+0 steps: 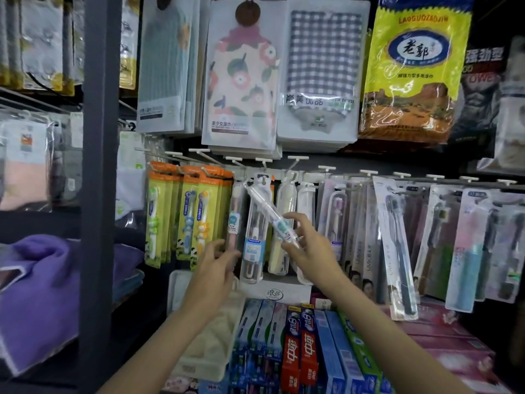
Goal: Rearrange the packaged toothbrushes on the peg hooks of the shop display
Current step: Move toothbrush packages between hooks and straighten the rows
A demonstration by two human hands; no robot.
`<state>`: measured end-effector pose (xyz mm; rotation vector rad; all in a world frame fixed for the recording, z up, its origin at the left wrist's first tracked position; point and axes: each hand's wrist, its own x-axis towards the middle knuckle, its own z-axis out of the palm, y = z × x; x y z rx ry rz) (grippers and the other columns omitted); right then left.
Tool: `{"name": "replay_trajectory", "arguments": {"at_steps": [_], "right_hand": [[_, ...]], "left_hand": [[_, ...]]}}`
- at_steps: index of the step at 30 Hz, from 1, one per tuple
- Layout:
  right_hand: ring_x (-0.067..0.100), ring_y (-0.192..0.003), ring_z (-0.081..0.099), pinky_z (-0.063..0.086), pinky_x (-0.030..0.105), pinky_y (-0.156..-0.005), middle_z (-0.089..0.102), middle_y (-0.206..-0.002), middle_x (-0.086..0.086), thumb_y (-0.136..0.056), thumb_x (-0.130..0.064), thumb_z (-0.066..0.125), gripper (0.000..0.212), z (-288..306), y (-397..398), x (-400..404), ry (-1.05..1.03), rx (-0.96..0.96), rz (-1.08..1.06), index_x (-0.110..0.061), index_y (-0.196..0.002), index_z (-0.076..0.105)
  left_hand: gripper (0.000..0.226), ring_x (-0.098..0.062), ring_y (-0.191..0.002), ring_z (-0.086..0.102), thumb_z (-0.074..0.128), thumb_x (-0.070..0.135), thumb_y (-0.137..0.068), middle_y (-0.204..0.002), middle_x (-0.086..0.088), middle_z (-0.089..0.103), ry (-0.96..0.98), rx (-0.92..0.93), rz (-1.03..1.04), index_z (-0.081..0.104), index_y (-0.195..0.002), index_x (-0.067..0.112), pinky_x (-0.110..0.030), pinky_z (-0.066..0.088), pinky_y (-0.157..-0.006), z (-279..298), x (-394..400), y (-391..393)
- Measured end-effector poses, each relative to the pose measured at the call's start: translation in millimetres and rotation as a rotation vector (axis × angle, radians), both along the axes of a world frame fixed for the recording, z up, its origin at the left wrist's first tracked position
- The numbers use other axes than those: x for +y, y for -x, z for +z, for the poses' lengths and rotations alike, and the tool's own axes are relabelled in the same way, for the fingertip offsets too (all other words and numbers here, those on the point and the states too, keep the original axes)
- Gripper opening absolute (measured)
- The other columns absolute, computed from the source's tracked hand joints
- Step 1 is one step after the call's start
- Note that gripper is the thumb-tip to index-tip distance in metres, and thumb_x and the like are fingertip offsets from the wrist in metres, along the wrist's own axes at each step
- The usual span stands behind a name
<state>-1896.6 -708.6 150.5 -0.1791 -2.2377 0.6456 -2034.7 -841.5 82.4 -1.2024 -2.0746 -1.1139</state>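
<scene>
The right hand [305, 251] has its grip pinching the lower end of a clear-packed toothbrush [265, 209], tilted with its top up-left by a peg hook [265, 166] (seemingly mid-hanging), while the left hand [217, 261], fingers spread, touches the neighbouring pack [233, 220]; next, thread its hole.

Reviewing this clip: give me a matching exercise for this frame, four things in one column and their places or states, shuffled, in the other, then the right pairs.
Things:
1. clear slim toothbrush pack with a teal label
2. pink toothbrush in a clear hanging pack
3. orange-topped yellow children's toothbrush cards
4. red toothpaste boxes

Places or states:
A. stacked below the hooks
B. hanging at the far left of the toothbrush row
C. tilted, pinched at its lower end by the right hand
D. hanging upright, the left hand at its lower end

Pairs: 1-C, 2-D, 3-B, 4-A
</scene>
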Motion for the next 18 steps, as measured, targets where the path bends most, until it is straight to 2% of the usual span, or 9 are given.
{"name": "replay_trajectory", "arguments": {"at_steps": [2, 4, 7, 8, 10, 11, 14, 16, 18], "right_hand": [[0.007, -0.065, 0.053, 0.04, 0.013, -0.05, 0.058, -0.087, -0.002, -0.09, -0.009, 0.057, 0.043, -4, 16, -10, 0.021, 0.046, 0.028, -0.023, -0.128, 0.041], [0.003, -0.061, 0.048, 0.037, 0.013, -0.051, 0.051, -0.077, -0.011, -0.09, -0.009, 0.057, 0.042, -6, 29, -16, 0.047, 0.088, 0.053, -0.025, -0.125, 0.041], [0.001, -0.06, 0.046, 0.036, 0.012, -0.051, 0.047, -0.074, -0.015, -0.09, -0.009, 0.056, 0.04, -8, 41, -24, 0.081, 0.116, 0.066, -0.025, -0.123, 0.041], [0.007, -0.063, 0.051, 0.04, 0.017, -0.055, 0.053, -0.077, -0.009, -0.09, -0.009, 0.056, 0.041, -7, 43, -26, 0.099, 0.129, 0.069, -0.024, -0.125, 0.041], [0.021, -0.069, 0.057, 0.05, 0.039, -0.065, 0.057, -0.08, 0.002, -0.09, -0.008, 0.055, 0.042, -6, 46, -28, 0.119, 0.136, 0.065, -0.023, -0.127, 0.041], [0.022, -0.068, 0.056, 0.051, 0.044, -0.071, 0.055, -0.077, 0.001, -0.09, -0.008, 0.055, 0.042, -6, 47, -29, 0.122, 0.133, 0.063, -0.022, -0.128, 0.041], [0.015, -0.076, 0.049, 0.048, 0.035, -0.079, 0.036, -0.074, -0.018, -0.092, -0.01, 0.055, 0.042, -6, 49, -27, 0.179, 0.102, 0.06, -0.02, -0.13, 0.041], [0.018, -0.083, 0.051, 0.047, 0.034, -0.078, 0.037, -0.077, -0.017, -0.092, -0.012, 0.055, 0.041, -7, 51, -28, 0.217, 0.087, 0.035, -0.02, -0.129, 0.041], [0.021, -0.078, 0.054, 0.051, 0.04, -0.076, 0.043, -0.076, -0.013, -0.092, -0.011, 0.054, 0.037, -9, 54, -32, 0.244, 0.076, 0.038, -0.021, -0.125, 0.041]], "left_hand": [[0.041, -0.017, -0.11, 0.047, 0.051, -0.003, -0.086, -0.135, -0.002, 0.033, -0.001, 0.006, 0.017, 0.057, -0.122, 0.014, -0.026, 0.041, -0.096, 3, -14, 4], [0.042, -0.02, -0.109, 0.05, 0.052, -0.004, -0.084, -0.136, -0.002, 0.034, -0.002, 0.016, 0.035, 0.058, -0.121, 0.014, -0.028, 0.043, -0.096, 2, -26, 9], [0.04, -0.021, -0.11, 0.052, 0.054, -0.006, -0.081, -0.134, -0.005, 0.038, -0.017, 0.024, 0.045, 0.061, -0.115, 0.014, -0.03, 0.042, -0.095, -1, -36, 14], [0.04, -0.021, -0.111, 0.051, 0.054, -0.006, -0.081, -0.132, -0.005, 0.039, -0.018, 0.024, 0.045, 0.062, -0.114, 0.015, -0.03, 0.042, -0.095, -2, -37, 15], [0.04, -0.02, -0.114, 0.048, 0.053, -0.005, -0.081, -0.131, -0.003, 0.039, -0.021, 0.027, 0.047, 0.061, -0.114, 0.017, -0.03, 0.041, -0.097, -3, -39, 16], [0.041, -0.019, -0.116, 0.046, 0.053, -0.005, -0.081, -0.131, -0.003, 0.039, -0.019, 0.029, 0.047, 0.061, -0.114, 0.017, -0.03, 0.04, -0.098, -3, -39, 16], [0.04, -0.018, -0.119, 0.044, 0.051, -0.005, -0.082, -0.132, -0.003, 0.038, -0.01, 0.024, 0.046, 0.06, -0.116, 0.015, -0.03, 0.04, -0.099, -1, -38, 17], [0.039, -0.018, -0.119, 0.045, 0.05, -0.003, -0.084, -0.131, -0.003, 0.04, -0.015, 0.021, 0.031, 0.058, -0.118, 0.013, -0.03, 0.041, -0.097, 2, -34, 16], [0.037, -0.018, -0.115, 0.048, 0.049, -0.002, -0.087, -0.126, -0.003, 0.047, -0.034, -0.009, -0.007, 0.056, -0.121, 0.011, -0.026, 0.04, -0.093, 8, -27, 12]]}}
